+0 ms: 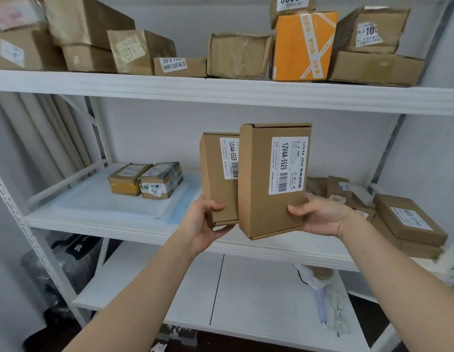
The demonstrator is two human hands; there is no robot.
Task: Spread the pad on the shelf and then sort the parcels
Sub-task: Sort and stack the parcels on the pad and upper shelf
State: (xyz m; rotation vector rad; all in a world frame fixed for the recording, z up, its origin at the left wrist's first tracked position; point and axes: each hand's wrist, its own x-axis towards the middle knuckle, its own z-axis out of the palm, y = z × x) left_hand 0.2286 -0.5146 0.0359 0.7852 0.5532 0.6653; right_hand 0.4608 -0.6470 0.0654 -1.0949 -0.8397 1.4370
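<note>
Both arms reach forward, left grip [204, 222] and right grip [320, 215] clasped.

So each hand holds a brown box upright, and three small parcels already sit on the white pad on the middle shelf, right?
Not quite. The head view shows two small parcels on the white pad, not three. The rest holds: the left hand and right hand each hold a brown box upright.

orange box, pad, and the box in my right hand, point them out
orange box [303, 47], head view, its taped front face
pad [99, 196], head view, bare white part left of the parcels
box in the right hand [259, 184], head view, plain cardboard beside the label
</note>
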